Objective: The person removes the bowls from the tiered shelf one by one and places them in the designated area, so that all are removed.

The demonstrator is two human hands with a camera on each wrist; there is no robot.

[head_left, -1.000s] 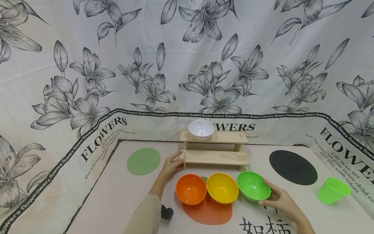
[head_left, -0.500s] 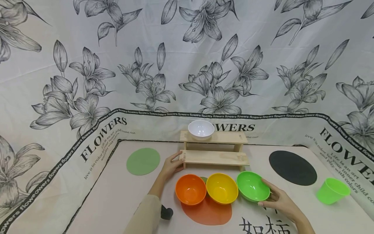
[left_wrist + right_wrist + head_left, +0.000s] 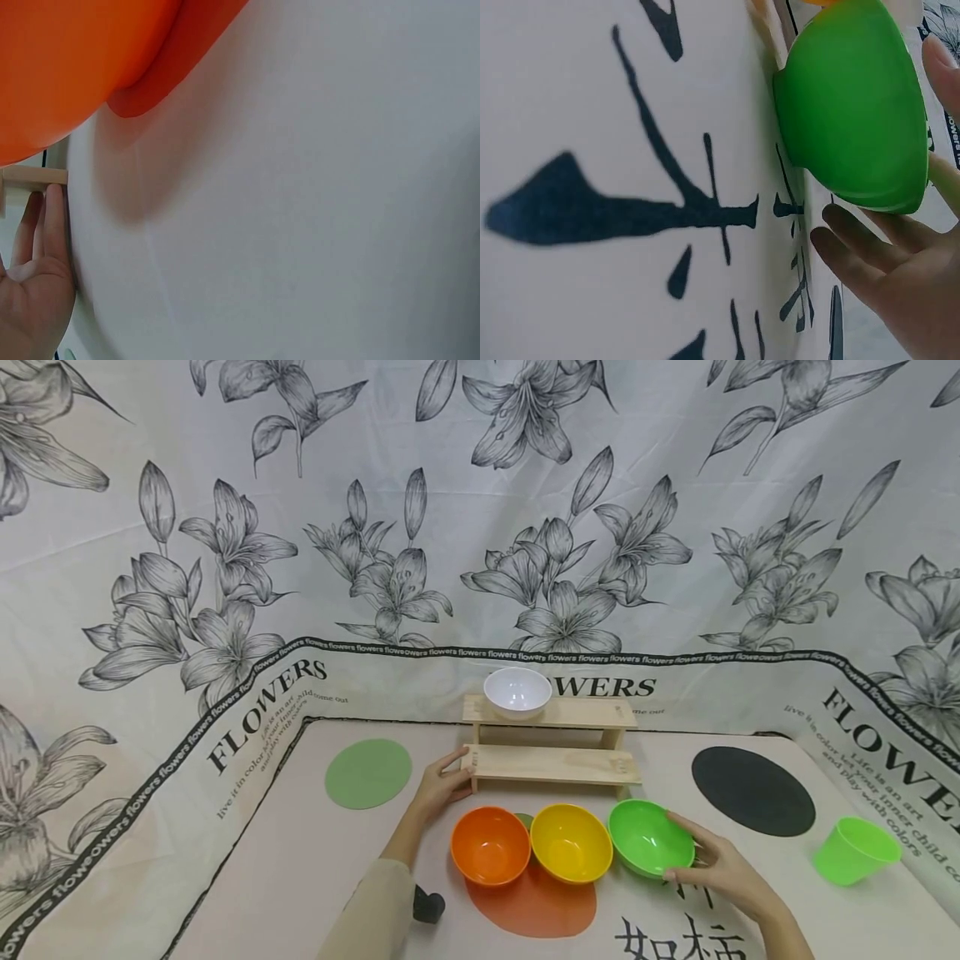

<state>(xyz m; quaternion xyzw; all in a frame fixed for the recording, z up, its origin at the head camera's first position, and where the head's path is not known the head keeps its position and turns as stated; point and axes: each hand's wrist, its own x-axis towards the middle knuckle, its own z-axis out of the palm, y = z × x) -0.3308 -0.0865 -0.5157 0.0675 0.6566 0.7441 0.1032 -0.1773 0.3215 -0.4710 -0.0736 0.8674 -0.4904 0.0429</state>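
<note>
A green bowl [image 3: 651,838] stands upright at the right end of a row, beside a yellow bowl [image 3: 572,843] and an orange bowl [image 3: 491,847]. My right hand [image 3: 723,868] is at the green bowl's right side, fingers loosely spread. In the right wrist view the thumb [image 3: 941,71] stands off the bowl's rim, and the lower fingers [image 3: 855,240] lie close to its wall; contact is hard to tell. My left hand [image 3: 441,787] touches the left end of a two-step wooden rack [image 3: 551,765] with extended fingers [image 3: 54,217].
On the rack's upper step sits a white bowl [image 3: 517,692]. A tilted-looking green cup [image 3: 855,852] is at the far right. Flat green [image 3: 367,774], black [image 3: 752,790] and orange [image 3: 532,910] rounds mark the cloth. A flower-printed curtain [image 3: 405,527] hangs behind.
My right hand has loosened and drawn slightly away from the green bowl, its fingers spreading. The left hand and the bowls stay in place.
</note>
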